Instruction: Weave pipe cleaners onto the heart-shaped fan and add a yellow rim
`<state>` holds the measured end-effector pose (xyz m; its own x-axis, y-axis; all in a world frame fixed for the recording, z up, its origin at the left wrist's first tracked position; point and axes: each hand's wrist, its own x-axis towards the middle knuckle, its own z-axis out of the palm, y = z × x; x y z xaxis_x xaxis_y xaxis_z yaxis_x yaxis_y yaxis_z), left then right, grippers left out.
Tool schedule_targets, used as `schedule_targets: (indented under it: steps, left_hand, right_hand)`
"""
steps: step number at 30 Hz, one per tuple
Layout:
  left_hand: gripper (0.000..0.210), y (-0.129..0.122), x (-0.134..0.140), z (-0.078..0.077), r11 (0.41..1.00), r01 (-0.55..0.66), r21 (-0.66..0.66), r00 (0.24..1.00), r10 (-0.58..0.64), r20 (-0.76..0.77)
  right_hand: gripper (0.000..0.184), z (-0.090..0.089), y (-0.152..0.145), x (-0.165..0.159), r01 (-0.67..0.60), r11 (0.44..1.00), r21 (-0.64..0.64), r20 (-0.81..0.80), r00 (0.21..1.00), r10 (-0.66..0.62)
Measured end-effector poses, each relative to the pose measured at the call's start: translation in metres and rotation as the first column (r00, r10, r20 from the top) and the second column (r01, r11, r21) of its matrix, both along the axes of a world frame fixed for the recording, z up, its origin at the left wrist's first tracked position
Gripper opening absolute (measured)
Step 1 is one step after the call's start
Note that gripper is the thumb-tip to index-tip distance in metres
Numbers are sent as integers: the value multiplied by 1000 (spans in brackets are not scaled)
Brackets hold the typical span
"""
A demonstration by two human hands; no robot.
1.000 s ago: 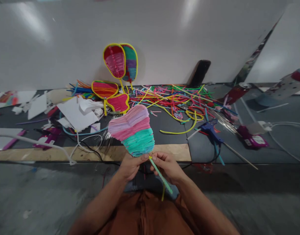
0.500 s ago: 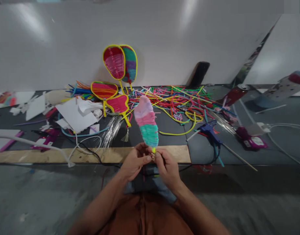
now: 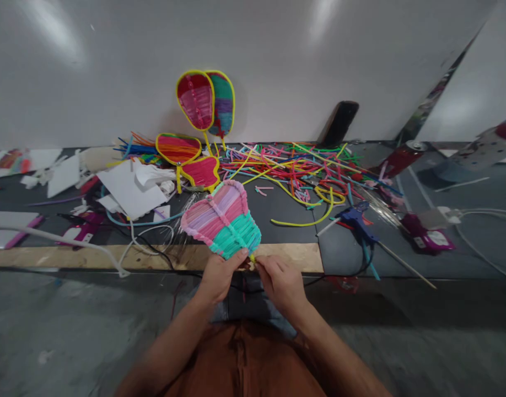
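Observation:
A hand fan (image 3: 224, 218) made of fuzzy pipe cleaners, with lilac, pink and turquoise bands, is held over the table's near edge. Its broad end tilts up to the left. My left hand (image 3: 220, 275) grips the turquoise lower end, thumb on top and fingers hidden beneath. My right hand (image 3: 283, 280) pinches the short yellow handle (image 3: 252, 258) at the fan's base. Beyond it lie a pink butterfly-shaped fan (image 3: 202, 172) and an orange-red fan (image 3: 177, 148), both edged in yellow. Two more fans (image 3: 196, 102) lean against the wall.
Loose pipe cleaners (image 3: 278, 165) spread across the table's back. On the right are a blue glue gun (image 3: 358, 220), a red can (image 3: 405, 157), a purple device (image 3: 429, 234) and a leaning phone (image 3: 339, 122). White papers (image 3: 131, 187) and a cable (image 3: 87, 251) lie left. A wooden strip (image 3: 294, 257) runs along the front edge.
The fan has turned from nearly edge-on to showing its broad face and now leans left. My left hand has shifted up onto its lower end; my right hand stays at the handle.

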<state>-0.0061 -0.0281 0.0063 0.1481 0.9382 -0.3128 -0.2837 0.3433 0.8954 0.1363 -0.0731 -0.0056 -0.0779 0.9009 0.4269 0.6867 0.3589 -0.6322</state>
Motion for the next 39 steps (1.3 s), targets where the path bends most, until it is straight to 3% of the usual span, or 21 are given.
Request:
schedule_targets:
  steps: [3,6,8,10,12,13,15,16,18,20,22,25,28,31,36,39]
  left_hand:
    - [21,2,-3,5,998,55,-5,996,-55,69]
    - [24,4,-5,9,991,128,-31,981,-122,149]
    - [26,6,-5,11,981,184,-60,965,-169,202]
    - [30,7,-6,11,964,249,-91,940,-218,262]
    - [34,9,-5,10,938,326,-115,902,-272,336]
    - [35,9,-5,9,932,343,-122,887,-278,367]
    - [36,11,-4,9,943,312,-115,891,-248,381]
    - [38,12,-4,9,956,277,-99,905,-225,361]
    - [46,13,-4,11,970,237,-51,931,-212,296]
    - [61,12,-5,12,968,249,-18,941,-237,242]
    - [72,10,-6,12,968,252,-10,951,-246,189]
    - [66,6,-6,10,982,189,6,982,-189,29]
    - [41,2,-5,10,991,129,23,977,-124,-172]
    - [33,0,-6,11,990,142,11,968,-136,-210]
    - [28,0,-12,4,987,146,-70,988,-149,-50]
    - [19,1,-15,-1,989,139,-49,985,-143,-93]
  right_hand:
    - [24,1,1,4,-150,959,-239,-370,928,53]
    - [32,4,4,5,-446,768,-460,-751,656,-69]
    - [38,4,4,3,-626,624,-467,-869,456,-193]
    - [41,4,3,-2,-747,526,-406,-913,314,-260]
    - [42,4,1,-7,-800,494,-340,-934,225,-278]
    - [41,5,1,-9,-791,517,-326,-939,208,-273]
    - [38,8,0,-11,-700,625,-345,-939,262,-225]
    - [35,10,1,-11,-618,693,-372,-921,342,-188]
    - [28,11,3,-8,-406,819,-405,-804,585,-107]
    - [22,10,5,-5,-177,919,-352,-556,829,-54]
    - [19,6,6,-3,-13,981,-195,-255,966,-38]
    - [20,2,6,-5,67,996,53,76,995,-71]
    - [24,2,4,-9,74,988,134,214,971,-101]
    - [23,4,3,-9,53,994,95,148,987,-67]
    - [15,3,3,-2,-81,993,-89,-124,990,69]
    - [16,1,3,3,-131,984,-122,-139,984,114]
